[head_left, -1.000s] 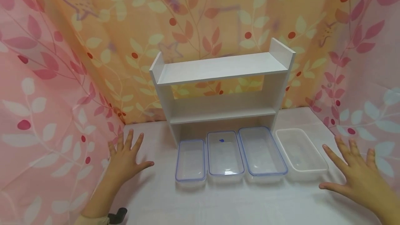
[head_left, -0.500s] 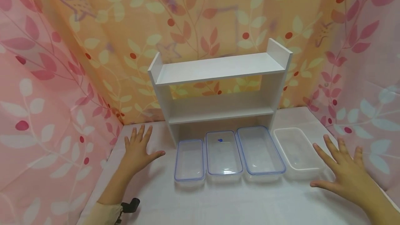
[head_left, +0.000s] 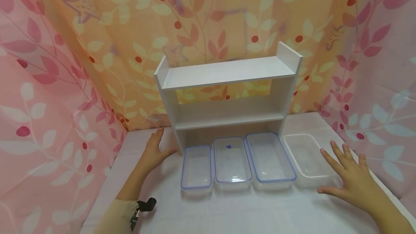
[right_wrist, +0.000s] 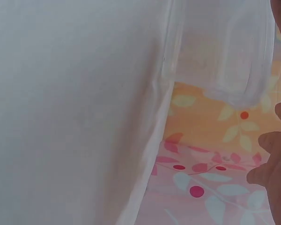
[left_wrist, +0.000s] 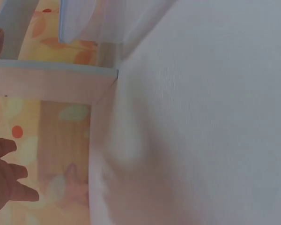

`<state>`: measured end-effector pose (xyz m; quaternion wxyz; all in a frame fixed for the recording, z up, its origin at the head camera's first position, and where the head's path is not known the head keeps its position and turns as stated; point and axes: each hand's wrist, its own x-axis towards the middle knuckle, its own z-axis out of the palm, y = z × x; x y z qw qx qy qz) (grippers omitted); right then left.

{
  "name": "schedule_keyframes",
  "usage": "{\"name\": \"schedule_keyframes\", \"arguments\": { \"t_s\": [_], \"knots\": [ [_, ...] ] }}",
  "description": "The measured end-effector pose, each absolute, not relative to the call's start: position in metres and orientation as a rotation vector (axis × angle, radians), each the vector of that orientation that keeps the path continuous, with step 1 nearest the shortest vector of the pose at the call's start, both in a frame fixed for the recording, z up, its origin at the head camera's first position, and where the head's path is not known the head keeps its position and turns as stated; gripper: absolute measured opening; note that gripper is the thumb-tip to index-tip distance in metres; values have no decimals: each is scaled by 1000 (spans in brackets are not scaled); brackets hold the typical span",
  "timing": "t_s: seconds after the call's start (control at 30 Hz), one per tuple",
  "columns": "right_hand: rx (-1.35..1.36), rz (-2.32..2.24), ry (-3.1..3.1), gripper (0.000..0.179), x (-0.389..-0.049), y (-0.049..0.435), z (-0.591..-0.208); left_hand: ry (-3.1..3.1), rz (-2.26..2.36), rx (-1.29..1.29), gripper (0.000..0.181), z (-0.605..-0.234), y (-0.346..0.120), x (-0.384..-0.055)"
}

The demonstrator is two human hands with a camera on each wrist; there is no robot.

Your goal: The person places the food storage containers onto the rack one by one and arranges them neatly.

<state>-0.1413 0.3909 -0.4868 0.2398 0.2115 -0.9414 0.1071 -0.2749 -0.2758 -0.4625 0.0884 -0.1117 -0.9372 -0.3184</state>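
Observation:
My left hand (head_left: pixel 156 152), fingers extended and holding nothing, hovers left of the white shelf (head_left: pixel 227 118), its thumb pointing toward the shelf's lower left side. My right hand (head_left: pixel 349 178) is spread wide at the right, its fingertips close to a clear container with a whitish rim (head_left: pixel 302 174). Three clear plastic containers with blue rims stand in a row in front of the shelf: a small one (head_left: pixel 196 169), a middle one (head_left: pixel 232 163) with a blue mark, and a larger one (head_left: pixel 269 158). In the left wrist view the shelf's side panel (left_wrist: pixel 51 79) shows beside the fingers.
A white cloth covers the table (head_left: pixel 240 212). Patterned curtains stand behind it, orange at the back (head_left: pixel 208 17) and pink at the left (head_left: pixel 48 118) and right (head_left: pixel 390 82). A black device (head_left: pixel 147 205) is strapped to the left forearm over a beige sleeve (head_left: pixel 118 214).
My left hand has moved right toward the shelf, turning so its fingers look closer together. My right hand has shifted left toward the whitish-rimmed container. The shelf and containers stay in place.

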Motion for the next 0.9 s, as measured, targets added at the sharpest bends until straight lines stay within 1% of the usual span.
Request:
{"name": "schedule_keyframes", "arguments": {
  "t_s": [0.27, 0.47, 0.67, 0.9],
  "knots": [
    [595, 405, -2589, 121, -145, 386, -489, -2760, -1141, -284, 112, -463, -267, -288],
    [587, 503, -2609, 119, -146, 381, -490, -2755, -1268, -256, 107, -462, -262, -295],
    [559, 586, -2643, 120, -147, 379, -492, -2669, -1501, -326, 98, -458, -254, -299],
    [529, 737, -2654, 119, -147, 377, -494, -2522, -1779, -367, 93, -466, -249, -309]
  ]
}}
